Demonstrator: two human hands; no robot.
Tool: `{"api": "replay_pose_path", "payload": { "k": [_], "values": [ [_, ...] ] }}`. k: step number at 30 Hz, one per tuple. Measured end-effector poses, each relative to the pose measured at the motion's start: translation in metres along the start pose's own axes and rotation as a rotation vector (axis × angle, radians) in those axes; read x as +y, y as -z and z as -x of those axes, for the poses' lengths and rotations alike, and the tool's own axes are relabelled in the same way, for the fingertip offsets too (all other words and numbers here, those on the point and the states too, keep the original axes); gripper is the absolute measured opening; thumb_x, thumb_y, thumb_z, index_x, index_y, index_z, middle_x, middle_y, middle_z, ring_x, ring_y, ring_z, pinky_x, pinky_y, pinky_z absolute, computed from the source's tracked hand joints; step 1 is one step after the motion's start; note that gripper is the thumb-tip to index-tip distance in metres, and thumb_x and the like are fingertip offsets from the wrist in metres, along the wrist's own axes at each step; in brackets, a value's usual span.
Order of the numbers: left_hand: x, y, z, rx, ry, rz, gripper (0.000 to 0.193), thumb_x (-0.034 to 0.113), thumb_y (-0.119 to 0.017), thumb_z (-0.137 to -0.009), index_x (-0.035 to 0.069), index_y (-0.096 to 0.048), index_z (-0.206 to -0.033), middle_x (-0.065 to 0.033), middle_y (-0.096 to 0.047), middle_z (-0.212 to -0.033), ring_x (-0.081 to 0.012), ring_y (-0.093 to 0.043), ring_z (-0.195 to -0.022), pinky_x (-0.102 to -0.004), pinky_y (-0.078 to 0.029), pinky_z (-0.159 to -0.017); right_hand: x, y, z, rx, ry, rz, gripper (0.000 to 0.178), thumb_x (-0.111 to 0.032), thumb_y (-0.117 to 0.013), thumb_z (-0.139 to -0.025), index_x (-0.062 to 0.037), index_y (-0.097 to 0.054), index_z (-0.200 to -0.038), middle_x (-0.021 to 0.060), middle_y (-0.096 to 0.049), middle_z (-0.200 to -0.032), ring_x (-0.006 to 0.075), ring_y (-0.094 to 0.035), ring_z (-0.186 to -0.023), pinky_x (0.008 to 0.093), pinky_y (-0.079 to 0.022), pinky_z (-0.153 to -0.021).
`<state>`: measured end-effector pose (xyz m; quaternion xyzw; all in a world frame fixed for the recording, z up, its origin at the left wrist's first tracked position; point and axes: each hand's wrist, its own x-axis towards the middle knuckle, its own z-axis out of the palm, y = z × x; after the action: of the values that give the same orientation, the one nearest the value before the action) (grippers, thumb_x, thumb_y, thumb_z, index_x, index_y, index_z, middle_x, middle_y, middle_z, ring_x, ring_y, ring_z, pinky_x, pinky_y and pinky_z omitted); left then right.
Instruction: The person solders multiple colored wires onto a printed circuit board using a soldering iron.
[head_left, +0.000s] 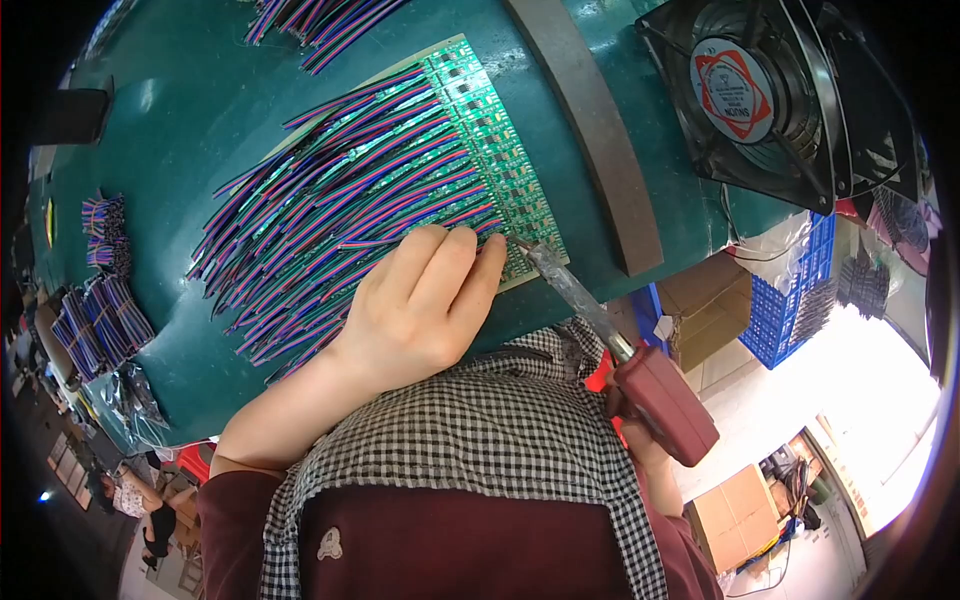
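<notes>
Many wires [330,205] run left from the green circuit panel [500,140], just beyond the curled left hand [415,300], whose hold cannot be told. Nearer and right, the right hand [645,443] grips a maroon soldering gun [668,405].

A single wide fisheye view from the wearer's head — downward, fairly close above the green bench [165,160].
</notes>
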<state>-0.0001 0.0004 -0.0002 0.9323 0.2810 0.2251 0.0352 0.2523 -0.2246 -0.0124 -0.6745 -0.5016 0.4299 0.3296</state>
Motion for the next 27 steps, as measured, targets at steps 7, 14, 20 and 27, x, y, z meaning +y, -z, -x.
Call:
{"api": "replay_pose_path", "payload": {
  "k": [7, 14, 20, 27],
  "values": [
    [-0.001, 0.000, 0.001, 0.018, -0.010, -0.024, 0.026, 0.006, -0.065, -0.067, -0.002, -0.068, -0.092, -0.0092, -0.057, -0.089, -0.0194, -0.058, -0.077, -0.0249, -0.051, -0.058, -0.003, -0.005, -0.004, 0.033, -0.013, -0.069, 0.069, -0.029, -0.082, -0.068, 0.0099, -0.056, -0.119, 0.0194, -0.069, -0.101, 0.0298, -0.070, -0.087, 0.0336, -0.055, -0.077],
    [-0.002, 0.001, 0.001, 0.001, -0.021, -0.033, 0.025, 0.005, -0.065, -0.067, -0.002, -0.068, -0.092, -0.0088, -0.057, -0.090, -0.0189, -0.058, -0.077, -0.0243, -0.051, -0.058, -0.002, -0.005, 0.003, 0.032, -0.062, -0.083, 0.069, -0.030, -0.082, -0.068, 0.0099, -0.056, -0.118, 0.0185, -0.069, -0.100, 0.0293, -0.070, -0.086, 0.0329, -0.055, -0.077],
    [-0.001, -0.001, 0.001, 0.028, -0.045, -0.048, 0.025, 0.005, -0.065, -0.068, -0.002, -0.068, -0.092, -0.0087, -0.058, -0.090, -0.0187, -0.058, -0.077, -0.0244, -0.052, -0.060, 0.003, -0.003, 0.010, 0.040, -0.021, 0.007, 0.069, -0.039, -0.080, -0.073, 0.0083, -0.057, -0.118, 0.0201, -0.066, -0.110, 0.0307, -0.068, -0.095, 0.0355, -0.054, -0.081],
    [0.001, 0.000, 0.000, 0.009, -0.044, -0.071, 0.026, 0.006, -0.065, -0.068, -0.002, -0.068, -0.092, -0.0086, -0.057, -0.089, -0.0191, -0.058, -0.079, -0.0252, -0.052, -0.062, 0.009, -0.002, 0.014, 0.067, -0.055, -0.050, 0.067, -0.040, -0.078, -0.075, 0.0069, -0.058, -0.118, 0.0202, -0.064, -0.113, 0.0320, -0.067, -0.098, 0.0365, -0.054, -0.082]
  ]
}}
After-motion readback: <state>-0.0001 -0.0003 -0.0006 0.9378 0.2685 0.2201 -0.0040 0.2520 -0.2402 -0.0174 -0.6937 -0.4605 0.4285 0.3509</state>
